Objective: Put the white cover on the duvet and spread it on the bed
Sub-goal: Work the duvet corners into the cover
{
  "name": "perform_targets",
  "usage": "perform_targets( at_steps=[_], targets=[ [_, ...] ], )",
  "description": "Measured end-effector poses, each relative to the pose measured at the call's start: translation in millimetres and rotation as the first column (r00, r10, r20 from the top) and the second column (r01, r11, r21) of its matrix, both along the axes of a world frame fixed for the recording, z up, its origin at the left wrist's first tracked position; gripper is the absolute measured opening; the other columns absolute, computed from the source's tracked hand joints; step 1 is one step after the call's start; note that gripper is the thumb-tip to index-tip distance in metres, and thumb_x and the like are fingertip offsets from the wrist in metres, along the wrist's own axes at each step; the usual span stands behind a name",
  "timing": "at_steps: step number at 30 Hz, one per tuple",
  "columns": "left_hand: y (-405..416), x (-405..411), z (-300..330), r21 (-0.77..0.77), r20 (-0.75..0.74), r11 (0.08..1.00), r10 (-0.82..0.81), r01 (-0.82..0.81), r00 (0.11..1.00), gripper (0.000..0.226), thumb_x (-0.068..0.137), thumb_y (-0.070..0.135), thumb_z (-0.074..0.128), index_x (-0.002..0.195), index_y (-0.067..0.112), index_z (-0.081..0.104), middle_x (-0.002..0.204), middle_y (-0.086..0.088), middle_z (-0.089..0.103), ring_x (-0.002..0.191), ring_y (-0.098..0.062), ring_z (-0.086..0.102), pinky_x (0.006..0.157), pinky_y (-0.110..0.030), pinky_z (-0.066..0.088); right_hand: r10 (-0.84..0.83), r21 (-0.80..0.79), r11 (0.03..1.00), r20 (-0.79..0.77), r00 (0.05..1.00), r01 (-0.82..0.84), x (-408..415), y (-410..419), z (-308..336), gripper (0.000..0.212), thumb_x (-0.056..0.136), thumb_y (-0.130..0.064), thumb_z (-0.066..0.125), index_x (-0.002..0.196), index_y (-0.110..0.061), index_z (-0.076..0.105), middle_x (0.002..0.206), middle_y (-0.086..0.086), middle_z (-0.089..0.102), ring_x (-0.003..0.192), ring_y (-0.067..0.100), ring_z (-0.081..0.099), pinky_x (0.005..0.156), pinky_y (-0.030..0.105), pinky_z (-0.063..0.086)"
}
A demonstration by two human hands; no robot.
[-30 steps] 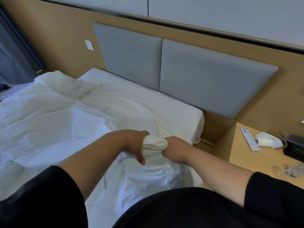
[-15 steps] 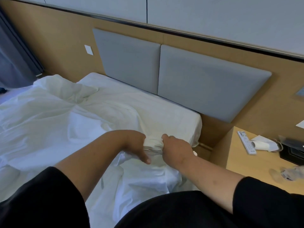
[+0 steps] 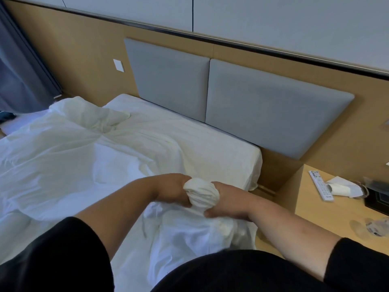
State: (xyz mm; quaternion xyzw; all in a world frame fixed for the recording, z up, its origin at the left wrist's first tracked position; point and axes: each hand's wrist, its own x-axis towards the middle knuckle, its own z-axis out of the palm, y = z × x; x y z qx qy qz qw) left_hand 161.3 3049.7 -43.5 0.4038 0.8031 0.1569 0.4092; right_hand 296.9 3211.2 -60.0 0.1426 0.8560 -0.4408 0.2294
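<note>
The person stands at the side of the bed [image 3: 221, 148], near its head end. The grey padded two-panel headboard [image 3: 242, 106] serves as the reference point for all positions below.

Hands: The left hand [image 3: 172, 191] and the right hand [image 3: 226, 204] are side by side in front of the headboard, at the near edge of the bed. Between them sits a bunched, rounded wad of white cotton duvet cover [image 3: 201, 194]. The left hand grips the wad from its left side, fingers curled under it. The right hand grips it from the right side, fingers curled in below the wad. Both hands are clamped on the fabric; neither is free.

Duvet cover: From the gripped wad the white fabric falls toward the person in loose folds over the bed edge. The remainder lies crumpled across the mattress, to the left of the headboard, with a raised hump near the far left corner. Whether the duvet is inside the cover cannot be determined.

Other items: To the right of the headboard stands a light wooden bedside surface [image 3: 328, 216]. A white rectangular remote control [image 3: 321, 187] lies on it, with a white rolled paper item [image 3: 342, 189] just beside it.
</note>
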Motion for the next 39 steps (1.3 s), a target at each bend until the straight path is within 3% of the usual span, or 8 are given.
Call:
perform_targets(
  at_steps=[4,7,12,17,20,27,32,39],
  targets=[
    [6.9,-7.6,15.5,-0.221,0.179,0.974,-0.014,0.054,0.984,0.045,0.077,0.033,0.083,0.117,0.026,0.065,0.112,0.003,0.071,0.105,-0.019,0.065,0.093,-0.032,0.051,0.084,0.566,0.824,-0.13,0.988,0.005,-10.4,-12.2,-15.9,0.035,0.087,-0.038,0.06,0.115,-0.02,0.049,0.108,0.001,0.062,0.097,0.026,0.063,0.079,0.038,0.052],
    [18.4,-4.1,12.3,-0.309,-0.194,0.944,-0.185,0.119,0.963,0.075,0.07,0.044,0.086,0.131,0.024,0.047,0.121,0.002,0.064,0.104,-0.019,0.06,0.089,-0.031,0.047,0.086,0.654,0.752,-0.217,0.972,0.08,-19.7,-7.4,-14.1,0.008,0.091,-0.021,0.047,0.093,-0.017,0.054,0.101,0.008,0.06,0.088,0.03,0.061,0.069,0.035,0.045],
    [14.4,8.2,-25.9,-0.081,-0.347,0.99,-0.133,0.111,0.928,0.091,0.078,0.036,0.078,0.151,0.028,0.025,0.129,-0.002,0.061,0.116,-0.024,0.059,0.097,-0.037,0.048,-0.11,-0.018,0.994,-0.014,0.994,0.109,-5.6,-2.1,4.7,0.025,0.085,-0.007,0.058,0.105,-0.019,0.07,0.108,0.005,0.071,0.095,0.019,0.066,0.079,0.025,0.052],
    [8.4,4.3,-29.6,0.004,-0.36,0.996,-0.087,0.094,0.929,0.039,0.091,0.043,0.059,0.122,0.021,0.05,0.115,-0.001,0.066,0.104,-0.023,0.062,0.083,-0.031,0.046,-0.284,-0.486,0.798,0.216,0.934,0.355,10.2,-6.5,-1.2,0.05,0.063,-0.003,0.065,0.111,-0.019,0.07,0.1,0.009,0.07,0.095,0.027,0.068,0.089,0.043,0.055],
    [7.1,-8.5,-9.3,-0.028,-0.231,0.998,-0.069,0.064,0.971,0.037,0.084,0.043,0.07,0.11,0.021,0.054,0.107,0.003,0.066,0.096,-0.018,0.062,0.082,-0.032,0.048,-0.088,-0.06,0.994,0.092,0.992,0.094,-1.1,2.9,-1.9,0.059,0.067,-0.034,0.08,0.121,-0.028,0.056,0.112,-0.004,0.067,0.101,0.016,0.064,0.094,0.042,0.054],
    [23.9,-11.3,2.5,-0.289,-0.385,0.954,-0.19,0.078,0.903,0.089,0.066,0.05,0.086,0.134,0.025,0.034,0.113,0.004,0.062,0.1,-0.021,0.06,0.082,-0.035,0.049,0.06,0.655,0.738,-0.307,0.95,0.165,-20.4,3.9,-10.4,0.007,0.093,-0.018,0.043,0.099,-0.02,0.041,0.095,0.001,0.055,0.079,0.029,0.061,0.057,0.034,0.033],
    [15.2,6.8,-36.1,0.02,-0.634,0.999,0.047,-0.044,0.772,0.085,0.088,0.044,0.06,0.152,0.036,0.004,0.114,-0.001,0.065,0.093,-0.025,0.066,0.074,-0.038,0.054,-0.081,0.225,0.964,-0.248,0.965,0.139,-16.7,6.1,5.3,0.01,0.083,-0.017,0.06,0.091,-0.021,0.054,0.087,-0.001,0.062,0.082,0.021,0.06,0.064,0.026,0.042],
    [15.0,-3.5,-21.8,0.307,-0.458,0.949,0.216,-0.075,0.862,0.025,0.09,0.026,0.057,0.115,0.026,0.055,0.097,0.002,0.068,0.086,-0.021,0.063,0.069,-0.031,0.047,-0.165,-0.139,0.977,-0.01,0.986,0.163,-7.3,11.2,3.1,0.049,0.066,-0.008,0.061,0.111,-0.028,0.061,0.109,0.006,0.067,0.104,0.026,0.064,0.087,0.038,0.053]
  ],
)
